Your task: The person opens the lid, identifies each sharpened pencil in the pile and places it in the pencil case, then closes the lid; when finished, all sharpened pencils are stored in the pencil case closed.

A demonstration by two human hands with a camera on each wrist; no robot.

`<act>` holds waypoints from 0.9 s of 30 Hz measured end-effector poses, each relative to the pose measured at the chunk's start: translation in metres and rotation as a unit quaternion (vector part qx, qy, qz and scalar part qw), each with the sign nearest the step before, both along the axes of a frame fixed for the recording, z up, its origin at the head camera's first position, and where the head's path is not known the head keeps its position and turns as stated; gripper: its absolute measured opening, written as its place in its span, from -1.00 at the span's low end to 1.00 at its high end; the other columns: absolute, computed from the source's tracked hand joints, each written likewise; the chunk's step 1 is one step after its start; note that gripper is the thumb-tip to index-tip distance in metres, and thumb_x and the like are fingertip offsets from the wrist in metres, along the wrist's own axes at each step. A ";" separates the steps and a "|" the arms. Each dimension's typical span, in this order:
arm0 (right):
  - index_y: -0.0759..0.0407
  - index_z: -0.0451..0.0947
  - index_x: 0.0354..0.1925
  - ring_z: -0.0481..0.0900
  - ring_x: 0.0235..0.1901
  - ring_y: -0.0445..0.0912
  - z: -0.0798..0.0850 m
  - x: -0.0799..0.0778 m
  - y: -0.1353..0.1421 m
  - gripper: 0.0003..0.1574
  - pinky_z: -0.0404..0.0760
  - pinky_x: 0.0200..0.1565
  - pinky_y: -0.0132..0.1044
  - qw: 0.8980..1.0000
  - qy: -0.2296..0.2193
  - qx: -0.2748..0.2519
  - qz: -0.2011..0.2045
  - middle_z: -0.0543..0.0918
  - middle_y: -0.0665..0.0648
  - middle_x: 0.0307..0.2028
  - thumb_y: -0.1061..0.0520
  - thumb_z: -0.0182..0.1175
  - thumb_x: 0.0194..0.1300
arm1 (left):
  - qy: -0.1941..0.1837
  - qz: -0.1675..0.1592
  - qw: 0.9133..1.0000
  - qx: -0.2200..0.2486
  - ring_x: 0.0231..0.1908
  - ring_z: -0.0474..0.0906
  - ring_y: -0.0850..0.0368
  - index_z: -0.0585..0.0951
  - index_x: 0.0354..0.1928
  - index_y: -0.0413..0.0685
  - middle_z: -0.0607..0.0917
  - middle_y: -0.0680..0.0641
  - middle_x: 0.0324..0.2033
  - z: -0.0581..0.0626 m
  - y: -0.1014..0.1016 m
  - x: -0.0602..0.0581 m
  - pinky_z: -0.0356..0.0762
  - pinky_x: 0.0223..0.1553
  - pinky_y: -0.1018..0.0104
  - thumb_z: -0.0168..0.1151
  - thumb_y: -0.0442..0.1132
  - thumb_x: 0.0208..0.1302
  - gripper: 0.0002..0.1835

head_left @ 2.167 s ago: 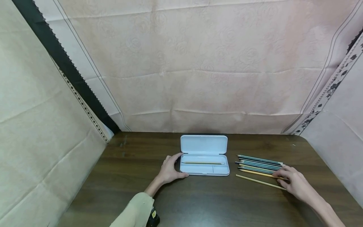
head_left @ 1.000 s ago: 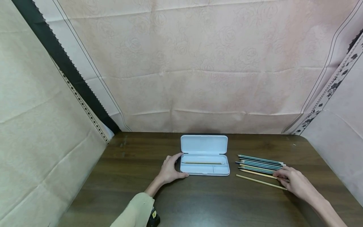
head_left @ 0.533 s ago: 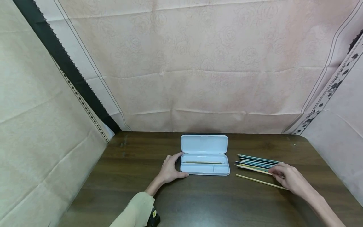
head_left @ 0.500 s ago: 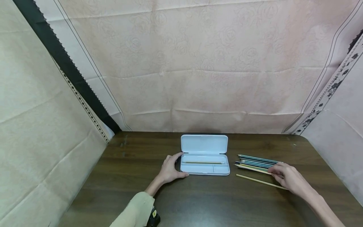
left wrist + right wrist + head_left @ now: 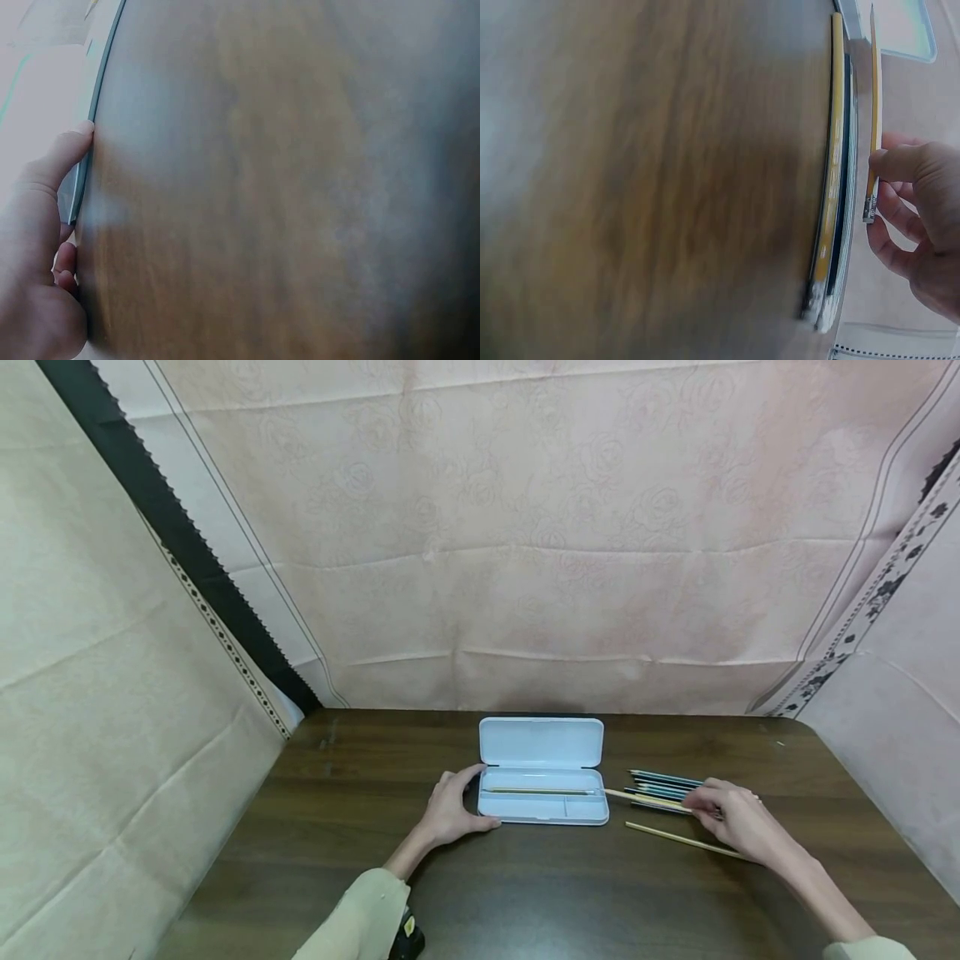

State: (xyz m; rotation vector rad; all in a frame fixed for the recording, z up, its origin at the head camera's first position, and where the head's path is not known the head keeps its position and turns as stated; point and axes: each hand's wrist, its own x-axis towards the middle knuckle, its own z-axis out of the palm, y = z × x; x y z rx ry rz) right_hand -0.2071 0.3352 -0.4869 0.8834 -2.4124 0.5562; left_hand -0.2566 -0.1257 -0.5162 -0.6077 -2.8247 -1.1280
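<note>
A light blue pencil case (image 5: 542, 810) lies with its lid up, one pencil (image 5: 536, 791) in its long compartment. My left hand (image 5: 448, 810) holds the case's left end, thumb at the front edge and fingers at the back corner. In the left wrist view the thumb (image 5: 67, 150) presses along the case's edge. My right hand (image 5: 731, 818) pinches a yellow pencil (image 5: 648, 799) near its eraser end; its tip points left to the case's right side. The right wrist view shows this pencil (image 5: 875, 97) raised above the others, between thumb and fingers.
Several dark and teal pencils (image 5: 660, 783) lie in a bundle right of the case, partly behind my right hand. A single yellow pencil (image 5: 678, 838) lies apart in front of them. The brown wooden table (image 5: 540, 893) ends at a pale cloth wall (image 5: 540, 568).
My right hand has picked up a yellow pencil from the bundle's near side and moved it left to the case. The left hand has stayed at the case.
</note>
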 end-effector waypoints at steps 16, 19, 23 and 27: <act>0.12 0.72 -0.27 0.49 -0.42 -0.32 0.008 -0.014 -0.042 -0.61 0.54 -0.42 -0.31 0.996 -0.091 0.011 0.008 0.57 -0.10 -0.36 0.51 0.43 -0.01 | 0.004 -0.003 1.000 -0.002 -0.03 0.34 0.05 0.41 0.41 0.01 0.56 -0.04 0.16 -0.002 -0.001 -0.002 0.35 -0.04 0.08 0.63 0.10 -0.10 -0.01; 0.11 0.73 -0.25 0.48 -0.42 -0.31 0.010 -0.017 -0.050 -0.63 0.54 -0.41 -0.31 0.993 -0.112 0.020 0.007 0.57 -0.10 -0.35 0.49 0.43 0.02 | 0.005 -0.002 1.000 -0.003 -0.03 0.34 0.04 0.41 0.41 0.02 0.56 -0.04 0.16 -0.001 0.000 -0.002 0.34 -0.04 0.08 0.62 0.10 -0.09 -0.02; 0.10 0.73 -0.25 0.46 -0.43 -0.29 0.014 -0.021 -0.061 -0.65 0.54 -0.40 -0.32 0.991 -0.130 0.028 0.009 0.56 -0.10 -0.35 0.47 0.42 0.05 | 0.008 -0.004 1.000 -0.003 -0.02 0.35 0.03 0.42 0.40 -0.01 0.56 -0.06 0.17 -0.001 -0.001 -0.002 0.35 -0.03 0.06 0.62 0.10 -0.09 -0.02; 0.11 0.74 -0.24 0.49 -0.40 -0.26 0.018 -0.026 -0.073 -0.66 0.56 -0.36 -0.30 0.991 -0.130 0.031 0.011 0.58 -0.09 -0.34 0.46 0.43 0.06 | 0.012 -0.004 1.000 -0.003 -0.02 0.36 0.02 0.43 0.40 -0.03 0.57 -0.07 0.15 -0.001 -0.001 -0.002 0.35 -0.03 0.05 0.63 0.11 -0.10 -0.01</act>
